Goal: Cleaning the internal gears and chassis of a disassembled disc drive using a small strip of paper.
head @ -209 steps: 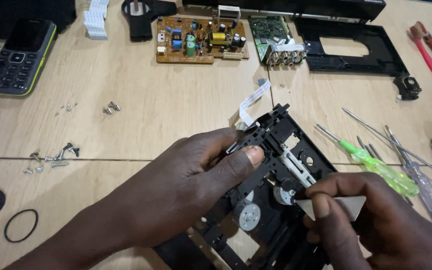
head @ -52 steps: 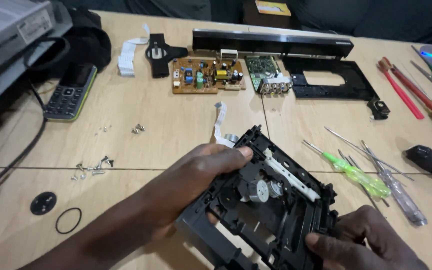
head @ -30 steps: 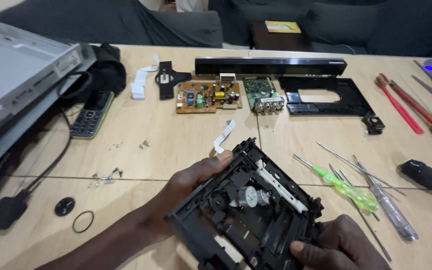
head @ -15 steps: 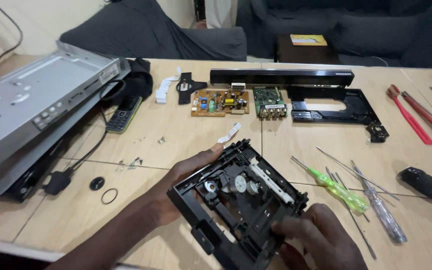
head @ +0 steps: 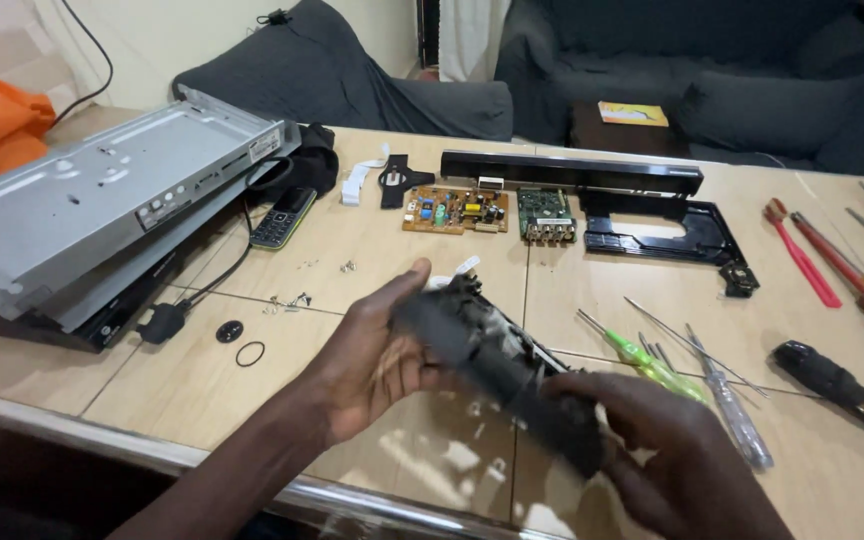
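Both hands (head: pixel 382 360) (head: pixel 667 455) grip a blurred black frame (head: pixel 497 365) above the wooden table (head: pixel 372 250).

the black drive frame (head: pixel 497 365) has been tipped on edge, blurred, between left hand (head: pixel 377 360) and right hand (head: pixel 667 450); more of the table's left edge is seen.

Your view is evenly lit by soft, moderately bright indoor light; the pale wooden desk (head: pixel 392 240) reads clearly and shadows under the tools are faint and short. A glossy strip along the desk's near edge throws back whitish glare patches below your hands. The black drive frame (head: pixel 497 370) you hold is heavily motion-blurred, its detail smeared into a dark streak, and your left hand (head: pixel 377 360) and right hand (head: pixel 662 440) are soft too. The circuit boards (head: pixel 452 210) farther back stay fairly sharp. The dark sofa (head: pixel 652 60) behind falls into dim shade.
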